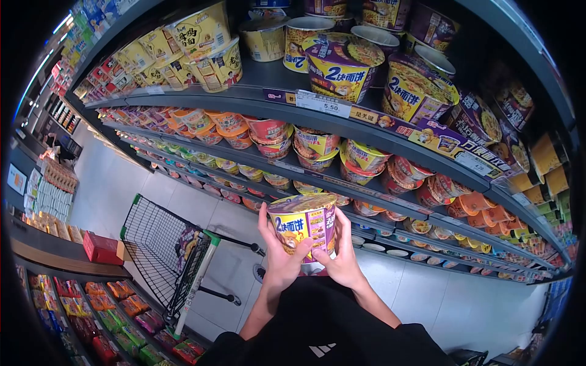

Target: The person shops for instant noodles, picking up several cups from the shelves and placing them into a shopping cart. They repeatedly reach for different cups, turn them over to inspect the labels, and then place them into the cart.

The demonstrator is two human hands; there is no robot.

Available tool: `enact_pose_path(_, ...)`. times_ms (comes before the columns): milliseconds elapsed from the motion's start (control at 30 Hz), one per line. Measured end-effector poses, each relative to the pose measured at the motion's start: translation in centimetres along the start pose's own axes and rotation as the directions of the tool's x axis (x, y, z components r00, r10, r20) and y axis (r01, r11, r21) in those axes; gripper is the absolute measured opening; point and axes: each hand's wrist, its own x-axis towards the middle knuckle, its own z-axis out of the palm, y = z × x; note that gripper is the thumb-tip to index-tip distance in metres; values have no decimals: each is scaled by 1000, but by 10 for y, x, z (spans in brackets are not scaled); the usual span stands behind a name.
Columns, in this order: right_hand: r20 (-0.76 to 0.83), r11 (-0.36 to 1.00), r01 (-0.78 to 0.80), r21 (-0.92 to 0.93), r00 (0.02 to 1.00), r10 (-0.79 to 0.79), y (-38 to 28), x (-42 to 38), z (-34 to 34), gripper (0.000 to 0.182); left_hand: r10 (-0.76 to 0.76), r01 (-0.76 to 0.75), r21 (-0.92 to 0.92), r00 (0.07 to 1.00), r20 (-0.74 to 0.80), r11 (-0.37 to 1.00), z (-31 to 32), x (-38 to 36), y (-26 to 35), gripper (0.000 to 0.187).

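Note:
Between my two hands is a purple and yellow instant noodle cup (303, 227), held upright with its printed side toward me. My left hand (282, 255) wraps its left side, and the thumb presses on the front. On the other side my right hand (340, 256) is closed round the cup, its thumb low near the base. The backs of the cup and the far fingertips are hidden. Matching noodle cups (342, 70) stand on the upper shelf (256, 91) in front of me.
A wire shopping cart (165, 244) stands at left with a purple package (190, 244) inside. Lower shelves hold rows of noodle bowls (364, 160). Yellow bowls (201, 33) are stacked at upper left. A red box (102, 247) and packaged snacks (116, 302) line the left side.

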Motion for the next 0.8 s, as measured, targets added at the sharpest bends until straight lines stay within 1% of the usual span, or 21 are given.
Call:
enact_pose_path(100,-60,996,-13,85,998,18,6,0,-1,107,47,-49,53,998,38,997,1,2,5,114)
enact_pose_path(133,-106,993,10,120,994,3,13,1,0,107,16,-16,19,1000,25,1000,-1,2,6,113)
enact_pose_path(200,-112,953,-36,301,991,72,15,2,-5,103,-48,48,-52,999,1,997,-8,6,6,113)
enact_pose_path(233,-107,920,-58,388,988,108,17,2,-9,101,-64,68,-109,997,39,992,-11,8,8,113)
enact_pose_path(267,-84,898,-85,431,987,134,25,-1,-13,95,-78,90,-165,994,76,982,-14,10,10,113)
enact_pose_path(333,-83,843,-114,526,979,184,25,-6,-7,90,-108,154,-278,979,173,948,-15,11,13,116)
enact_pose_path(367,-80,811,-126,572,975,208,22,-7,-3,88,-102,145,-248,979,178,958,-13,11,12,116)
enact_pose_path(400,-87,829,-118,547,977,196,21,-7,3,84,-96,135,-217,978,183,967,-10,9,10,116)
enact_pose_path(467,-73,828,-128,546,977,199,28,-8,4,83,-77,110,-170,979,189,979,-10,7,4,116)
enact_pose_path(533,-60,833,-149,533,975,213,26,-7,10,82,-97,131,-197,980,175,972,-16,8,1,115)
enact_pose_path(633,-54,903,-139,408,983,175,36,-5,17,80,-107,135,-236,986,127,962,-26,8,8,114)
enact_pose_path(667,-9,919,-129,372,990,143,35,-2,18,73,-103,127,-249,989,107,960,-30,8,12,113)
enact_pose_path(767,-30,960,-218,179,974,226,14,5,30,70,-59,59,-148,998,7,987,-47,10,22,114)
enact_pose_path(800,-33,977,-134,169,989,141,18,8,34,75,-70,68,-156,997,-9,985,-55,11,24,114)
